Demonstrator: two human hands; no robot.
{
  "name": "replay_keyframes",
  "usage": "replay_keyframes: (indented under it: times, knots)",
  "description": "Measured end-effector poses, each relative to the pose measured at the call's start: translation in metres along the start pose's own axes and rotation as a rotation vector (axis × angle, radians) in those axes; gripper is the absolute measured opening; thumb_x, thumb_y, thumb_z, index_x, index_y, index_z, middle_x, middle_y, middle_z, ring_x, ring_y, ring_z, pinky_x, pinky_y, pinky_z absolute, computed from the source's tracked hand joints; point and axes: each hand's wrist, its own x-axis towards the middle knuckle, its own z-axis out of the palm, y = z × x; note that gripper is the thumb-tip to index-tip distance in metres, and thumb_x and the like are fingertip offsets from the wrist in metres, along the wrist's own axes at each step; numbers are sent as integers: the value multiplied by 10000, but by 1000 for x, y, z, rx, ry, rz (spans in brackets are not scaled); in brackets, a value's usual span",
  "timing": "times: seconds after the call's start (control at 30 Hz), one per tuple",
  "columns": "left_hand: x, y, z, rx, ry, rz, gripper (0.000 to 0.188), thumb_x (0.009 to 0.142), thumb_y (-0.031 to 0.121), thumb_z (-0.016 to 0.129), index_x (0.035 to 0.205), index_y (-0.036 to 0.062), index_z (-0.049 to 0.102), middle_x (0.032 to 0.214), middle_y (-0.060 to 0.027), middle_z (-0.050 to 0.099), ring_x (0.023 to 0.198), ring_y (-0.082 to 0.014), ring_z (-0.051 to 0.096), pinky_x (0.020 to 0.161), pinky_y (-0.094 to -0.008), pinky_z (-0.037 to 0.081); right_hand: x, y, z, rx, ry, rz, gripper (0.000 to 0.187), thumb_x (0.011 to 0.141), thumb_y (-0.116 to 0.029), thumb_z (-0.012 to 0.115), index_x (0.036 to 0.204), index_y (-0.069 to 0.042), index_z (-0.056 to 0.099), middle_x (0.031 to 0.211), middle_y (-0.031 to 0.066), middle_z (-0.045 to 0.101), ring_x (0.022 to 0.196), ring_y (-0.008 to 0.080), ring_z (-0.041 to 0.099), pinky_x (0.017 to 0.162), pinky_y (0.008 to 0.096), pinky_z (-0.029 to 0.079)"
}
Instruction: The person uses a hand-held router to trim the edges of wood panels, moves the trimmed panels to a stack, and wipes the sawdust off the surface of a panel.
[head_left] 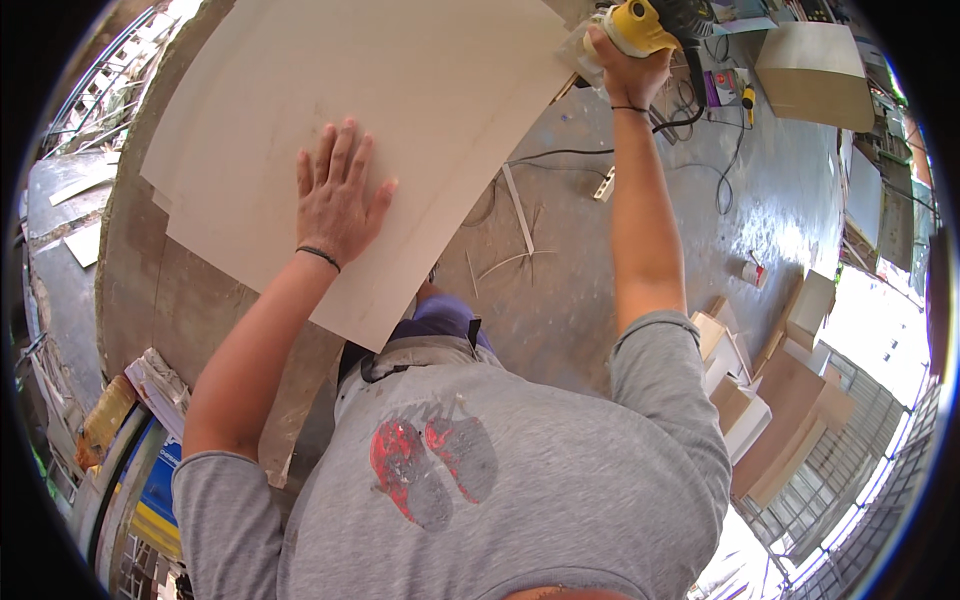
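Left of the sheet [440,120] and beneath it: table [195,310], brown. Left hand [340,195] lies on the sheet, palm down, fingers spread, thumb apart, gripping nothing. Sheet is pale, broad, flat. Judged thin but stiff, light for its breadth, awkward one-handed; smooth face may slide, corners likely to chip. Best hold: flat palm to steady, opposite edges to lift. Right of the sheet, on the floor [560,300]: black cord [560,153], could snag. Right hand [635,75] at the sheet's far right corner, wrapped round the tool [640,35]; some fingers hidden. Tool is yellow, hard-cased, probably dense and top-heavy; take it round the body, fingers clear of the underside. Whether it touches the sheet: cannot tell
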Motion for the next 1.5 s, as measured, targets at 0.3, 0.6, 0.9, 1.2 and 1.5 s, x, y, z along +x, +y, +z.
replay_keyframes:
  times: [0.3,0.6,0.9,1.2,1.5]
  knots:
    - [4,3,-1,-11,2,0,685,898,449,535,1455,100,343,1571,-96,210,1460,-290,143,1169,-506,82,34,39,-11,65,68,-7,643,566,-291,898,1059,-7,597,992,84,677,888,183,663,806,320,533]
    - [-24,44,5,-174,34,275,796,797,581,635,1359,38,480,1530,-135,309,1451,-291,197,1160,-505,33,-51,7,-125,397,113,147,530,627,-128,880,1073,-5,621,1017,59,666,869,153,652,801,298,536]
    - [-49,56,0,-175,-116,229,786,769,333,665,1426,20,370,1564,-129,217,1467,-291,138,1170,-491,107,-189,-30,-250,248,388,273,694,683,-100,820,1264,62,478,1243,161,557,1083,260,590,957,384,481]
    - [-65,43,-11,-237,-219,326,755,745,233,624,1421,6,376,1555,-162,212,1455,-340,151,1164,-486,171,-237,-71,-293,159,589,417,735,707,-120,799,1308,56,414,1256,172,544,1092,294,586,961,408,484]
    - [-107,-32,-44,-40,-470,539,705,760,185,591,1422,49,391,1560,-131,226,1461,-294,160,1173,-449,190,-232,-94,-288,170,592,304,793,707,-128,788,1363,40,374,1311,149,484,1174,278,518,1019,404,423]
